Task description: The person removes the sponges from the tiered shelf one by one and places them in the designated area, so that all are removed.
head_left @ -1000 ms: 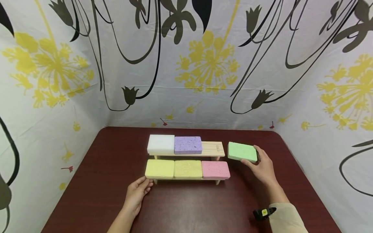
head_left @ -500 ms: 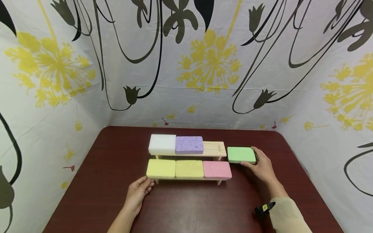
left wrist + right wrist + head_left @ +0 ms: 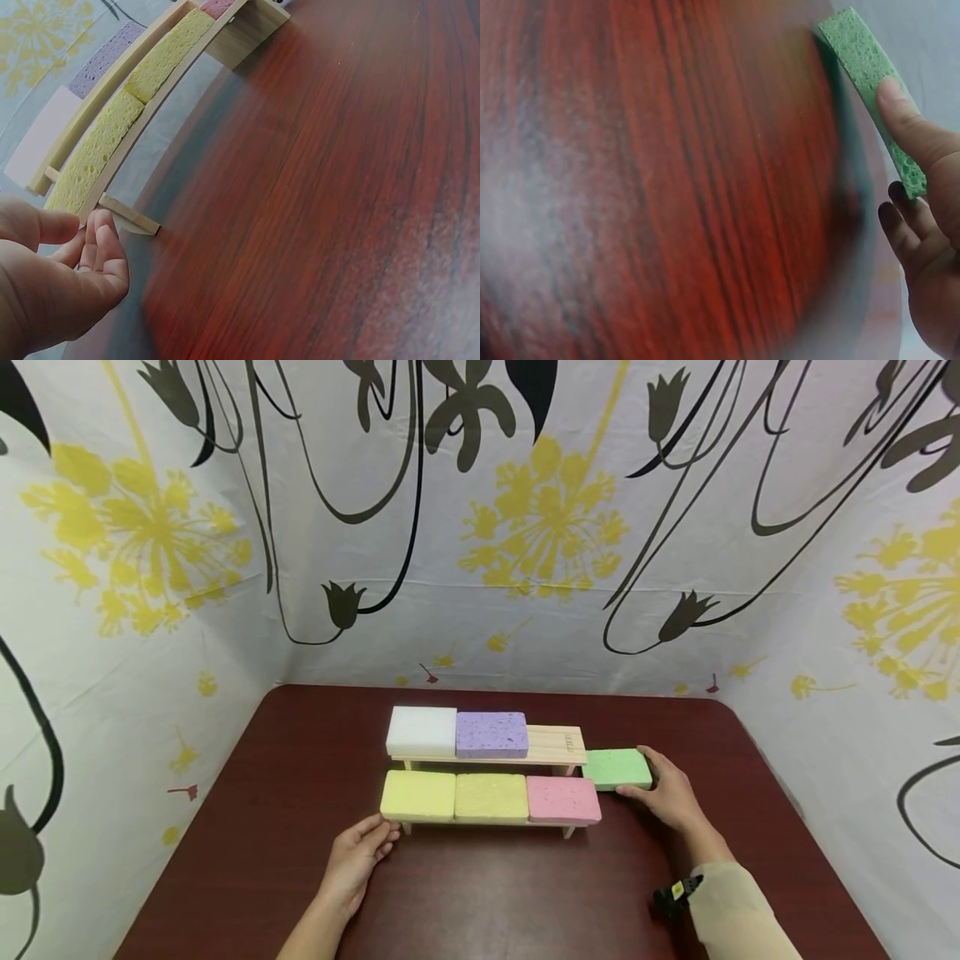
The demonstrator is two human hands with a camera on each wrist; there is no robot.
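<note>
My right hand (image 3: 667,789) grips a green sponge (image 3: 617,769) by its right end, thumb on the near edge. The sponge lies low over the table, its left edge right at the rear wooden stand's (image 3: 551,743) right end. In the right wrist view the thumb presses the side of the green sponge (image 3: 866,64). At the front stand's (image 3: 120,157) left corner, my left hand (image 3: 360,852) pinches the board end beside a yellow sponge (image 3: 417,796). Another yellow sponge (image 3: 491,797) and a pink sponge (image 3: 564,799) complete that front row.
On the rear stand sit a white sponge (image 3: 422,732) and a purple sponge (image 3: 491,734), with bare wood to their right. Both stands are on a dark red wooden table (image 3: 480,893). Patterned cloth (image 3: 480,635) hangs behind and at both sides.
The right hand has lowered the green sponge and moved it left, up to the rear stand's right end. The left hand keeps its hold on the front stand.
</note>
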